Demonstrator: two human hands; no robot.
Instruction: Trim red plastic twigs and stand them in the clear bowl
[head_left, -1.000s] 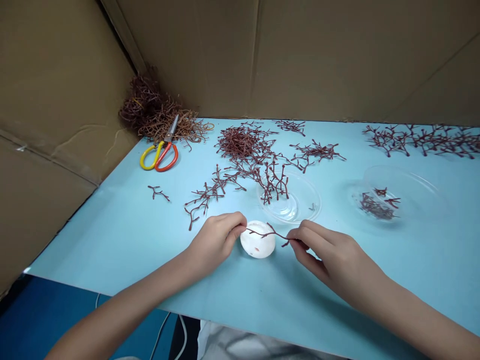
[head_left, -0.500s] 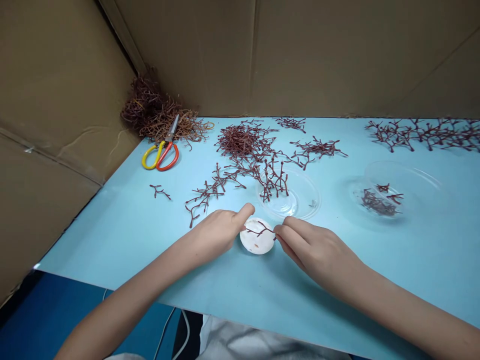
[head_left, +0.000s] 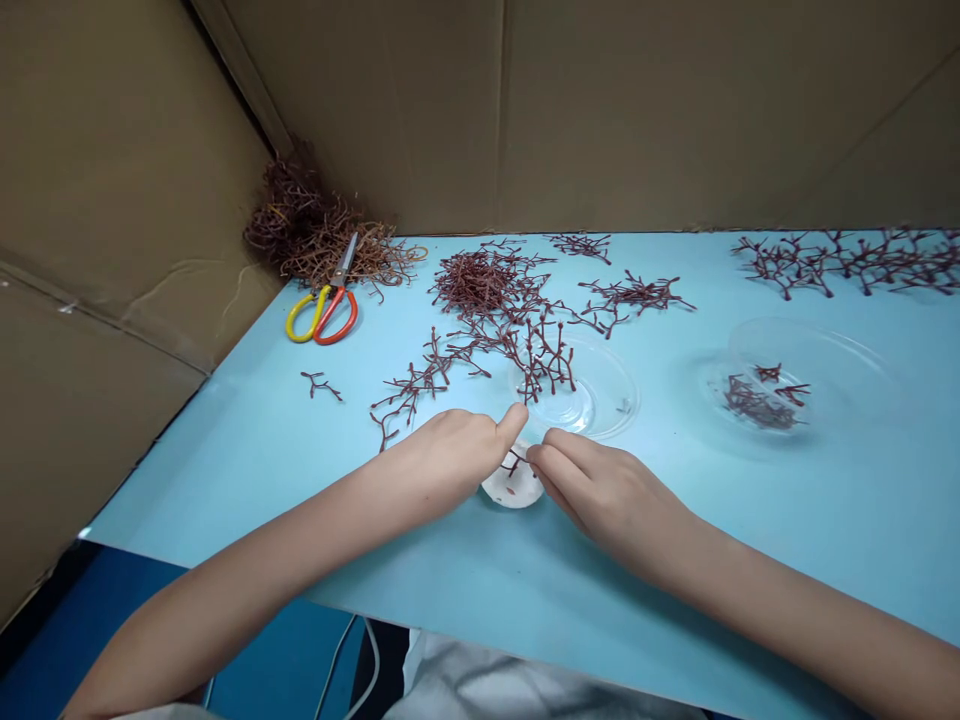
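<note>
A small brown branched twig (head_left: pixel 514 464) spans the gap between my two hands, above a round white dish (head_left: pixel 513 492) that holds a few reddish specks. My right hand (head_left: pixel 600 490) pinches the twig's right end between thumb and fingertips. At its left end my left hand (head_left: pixel 457 455) is closed with the thumb sticking up; its curled fingers are mostly hidden behind the hand. Just beyond stands a clear plastic lid or shallow bowl (head_left: pixel 611 400), with brown twigs (head_left: pixel 544 365) lying over its left side.
Scissors (head_left: pixel 330 300) with yellow and red handles lie by a tangled brown heap (head_left: pixel 315 225) in the corner. Twig piles (head_left: pixel 476 280) spread along the back. On the right stands a clear container (head_left: pixel 765 405) with small pieces. Cardboard walls (head_left: pixel 615 120) enclose the table.
My left hand has moved right over the dish, and my right hand slightly left. The gap between them is narrower, and less of the twig shows.
</note>
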